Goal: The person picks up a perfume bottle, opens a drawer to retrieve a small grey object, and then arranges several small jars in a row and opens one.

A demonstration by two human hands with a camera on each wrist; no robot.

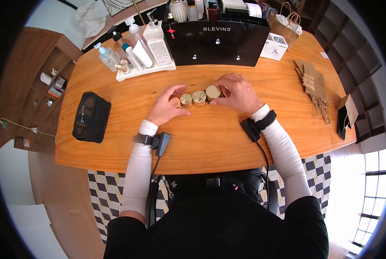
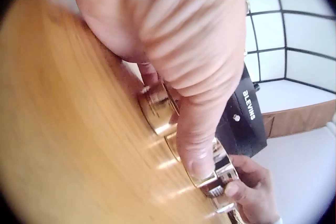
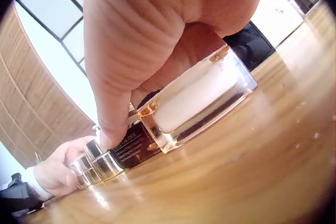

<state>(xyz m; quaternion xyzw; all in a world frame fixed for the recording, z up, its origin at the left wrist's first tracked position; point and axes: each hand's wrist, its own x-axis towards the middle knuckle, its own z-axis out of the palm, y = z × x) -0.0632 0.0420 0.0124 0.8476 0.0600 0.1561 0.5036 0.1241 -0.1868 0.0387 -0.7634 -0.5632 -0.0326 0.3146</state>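
Several small gold-lidded cosmetic jars stand in a tight row. The leftmost jar (image 1: 175,102) has a pinkish-copper top. Beside it come a smaller gold jar (image 1: 186,99), a wider gold jar (image 1: 199,97) and a flat-topped jar (image 1: 212,91) at the right. My left hand (image 1: 163,107) grips the left end, thumb on the near side, fingers behind. My right hand (image 1: 241,93) holds the right end between thumb and fingers. In the right wrist view, a clear-walled container (image 3: 202,98), white inside, lies under that palm, beside a dark-labelled jar (image 3: 135,145).
A black organizer (image 1: 216,43) marked BLEVINS stands behind the jars. To its left, a white tray (image 1: 145,74) carries pump bottles and tubes. A black mesh pouch (image 1: 91,117) lies on the left; paper bags (image 1: 313,84) lie on the right. A white box (image 1: 274,46) stands behind.
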